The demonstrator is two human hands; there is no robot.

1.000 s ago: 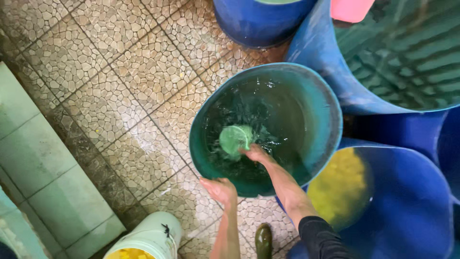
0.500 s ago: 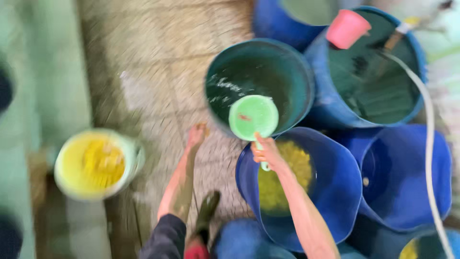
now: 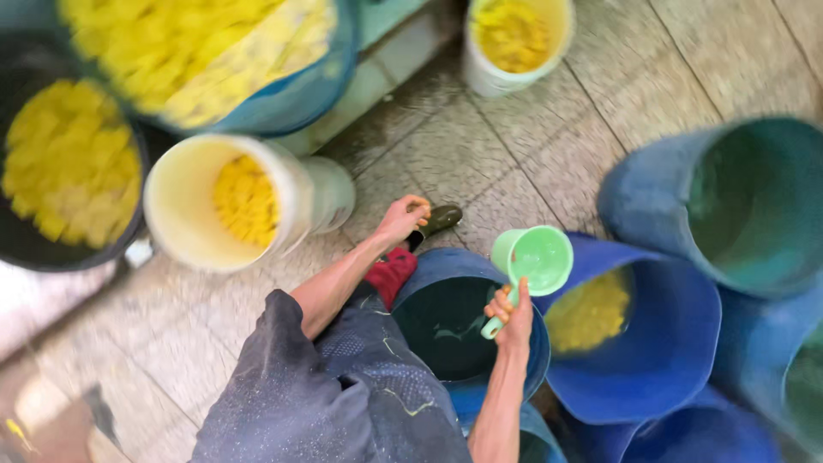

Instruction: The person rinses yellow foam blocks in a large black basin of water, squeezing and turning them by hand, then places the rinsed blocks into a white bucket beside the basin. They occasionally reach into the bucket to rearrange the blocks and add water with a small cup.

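Note:
My right hand (image 3: 512, 312) grips the handle of a light green plastic scoop (image 3: 538, 258), held above the rim of a blue bucket (image 3: 463, 261) with dark liquid inside. The scoop's open mouth faces up and to the right. My left hand (image 3: 403, 217) hangs free over the tiled floor with its fingers loosely curled and nothing in it. It is near a white bucket (image 3: 319, 193) with yellow pieces in it and just above my dark boot (image 3: 441, 219).
A blue bucket (image 3: 677, 343) with yellow pieces stands right of the scoop, and a teal bucket (image 3: 660, 193) beyond it. Another white bucket (image 3: 489, 77), a blue tub (image 3: 300, 94) and a black tub (image 3: 129, 231), all with yellow pieces, sit along the top and left. Tiled floor (image 3: 531, 146) lies between.
The view has swung round to the left. My right hand has carried the green scoop out of the teal bucket and now holds it over the nearer blue bucket.

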